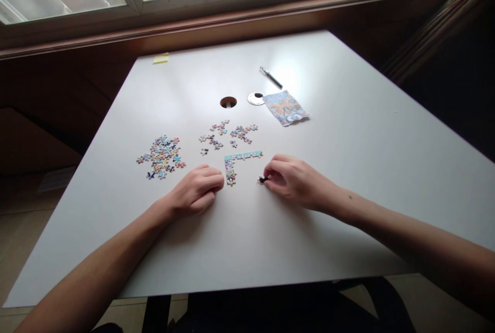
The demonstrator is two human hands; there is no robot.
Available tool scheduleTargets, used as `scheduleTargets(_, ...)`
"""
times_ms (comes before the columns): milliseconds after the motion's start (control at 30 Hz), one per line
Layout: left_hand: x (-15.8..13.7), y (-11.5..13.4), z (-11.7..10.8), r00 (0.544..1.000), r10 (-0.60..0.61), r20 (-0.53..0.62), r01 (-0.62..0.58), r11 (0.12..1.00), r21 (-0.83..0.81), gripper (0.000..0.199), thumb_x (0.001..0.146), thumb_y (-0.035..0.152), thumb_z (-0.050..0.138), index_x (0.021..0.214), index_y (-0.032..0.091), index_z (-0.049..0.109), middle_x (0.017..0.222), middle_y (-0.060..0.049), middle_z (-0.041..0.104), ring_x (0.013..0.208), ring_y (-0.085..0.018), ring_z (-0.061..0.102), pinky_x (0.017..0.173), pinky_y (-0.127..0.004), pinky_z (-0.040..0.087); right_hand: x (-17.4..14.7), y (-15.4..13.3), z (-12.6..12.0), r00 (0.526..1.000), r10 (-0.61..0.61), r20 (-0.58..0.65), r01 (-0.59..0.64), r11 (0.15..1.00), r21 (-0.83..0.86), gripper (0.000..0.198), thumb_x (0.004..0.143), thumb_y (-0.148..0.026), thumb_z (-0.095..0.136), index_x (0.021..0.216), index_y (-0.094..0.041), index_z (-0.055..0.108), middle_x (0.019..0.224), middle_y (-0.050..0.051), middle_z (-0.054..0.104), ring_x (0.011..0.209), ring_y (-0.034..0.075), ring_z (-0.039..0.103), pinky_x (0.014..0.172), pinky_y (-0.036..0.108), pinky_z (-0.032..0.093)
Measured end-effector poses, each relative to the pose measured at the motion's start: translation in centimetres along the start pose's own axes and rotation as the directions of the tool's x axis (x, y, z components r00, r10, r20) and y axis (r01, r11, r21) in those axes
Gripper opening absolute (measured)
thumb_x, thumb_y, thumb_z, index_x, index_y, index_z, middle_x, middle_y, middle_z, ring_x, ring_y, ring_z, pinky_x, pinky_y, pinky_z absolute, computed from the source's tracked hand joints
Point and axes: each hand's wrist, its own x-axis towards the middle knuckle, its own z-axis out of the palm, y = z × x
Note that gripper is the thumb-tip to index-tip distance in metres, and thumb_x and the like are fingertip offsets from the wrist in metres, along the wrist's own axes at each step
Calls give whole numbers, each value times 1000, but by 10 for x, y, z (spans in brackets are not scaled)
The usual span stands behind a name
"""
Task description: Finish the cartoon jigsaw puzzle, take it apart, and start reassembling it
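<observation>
Between the thumb and fingers of my right hand [292, 178] is a dark jigsaw puzzle piece [263, 180], low over the white table. Just left of it lies a joined corner of the puzzle [243, 156], with a light-blue strip along the top and a column running down its left side. My left hand [199, 187] rests on the table in a loose fist beside that column, with no piece showing in it. Farther left is a pile of loose puzzle pieces [164, 155]. Smaller groups of pieces [243, 133] are spread beyond the joined corner.
A picture sheet [286, 107] lies at the back right, touching a round cover [255, 98]. Behind it is a pen [271, 77]. The table [348, 132] has a round cable hole [228, 102]. A yellow sticky note [161, 58] sits at the far edge, below a window.
</observation>
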Motion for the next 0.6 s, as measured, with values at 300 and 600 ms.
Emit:
scheduleTargets(300, 0, 0, 1, 1000, 4, -5, -4, 1000, -4, 14, 70, 14, 38, 75, 21, 27, 72, -2, 41, 65, -19, 36, 70, -35, 33, 34, 47, -24, 975, 55, -217, -63, 998, -28, 7, 81, -21, 64, 84, -18, 70, 74, 3, 68, 65, 15, 61, 62, 28, 47)
scheduleTargets(600, 0, 1, 0, 1000, -1, -2, 1, 1000, -11, 14, 71, 14, 38, 76, 21, 26, 71, -2, 41, 66, -19, 35, 70, -36, 35, 77, 71, -18, 964, -10, -265, 16, 1000, 23, 17, 84, -23, 65, 97, -16, 71, 80, 4, 70, 68, 16, 64, 68, 31, 53)
